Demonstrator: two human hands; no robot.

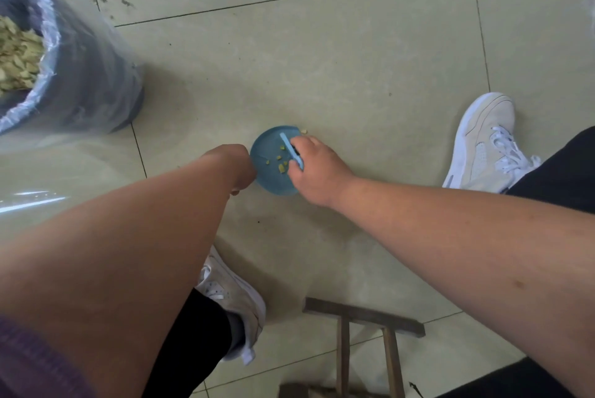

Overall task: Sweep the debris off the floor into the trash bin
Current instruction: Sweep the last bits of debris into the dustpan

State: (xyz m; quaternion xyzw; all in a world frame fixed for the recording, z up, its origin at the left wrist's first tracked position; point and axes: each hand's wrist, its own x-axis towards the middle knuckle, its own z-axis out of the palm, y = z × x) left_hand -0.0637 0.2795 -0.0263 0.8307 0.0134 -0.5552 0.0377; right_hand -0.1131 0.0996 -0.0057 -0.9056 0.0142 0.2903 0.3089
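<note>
A small round blue dustpan (pixel 270 166) sits low on the pale tiled floor (pixel 322 75), between the person's two hands. The left hand (pixel 235 169) is closed at the pan's left edge; its fingers are turned away from the camera, so whether it actually clasps the rim cannot be told. The right hand (pixel 317 169) is wrapped around a little light-blue brush (pixel 291 149), whose handle slants across the pan's right side. A few yellow-green bits of debris (pixel 280 164) lie inside the pan, and one more scrap (pixel 303 131) rests on the tile just past its upper right rim.

The trash bin (pixel 64 75) stands well apart at the upper left — dark, lined with a clear plastic bag and holding a heap of pale peelings (pixel 19 56). White sneakers flank the scene — one (pixel 483 143) at right, one (pixel 231 298) below the left forearm. A wooden stool (pixel 363 320) shows at the bottom edge.
</note>
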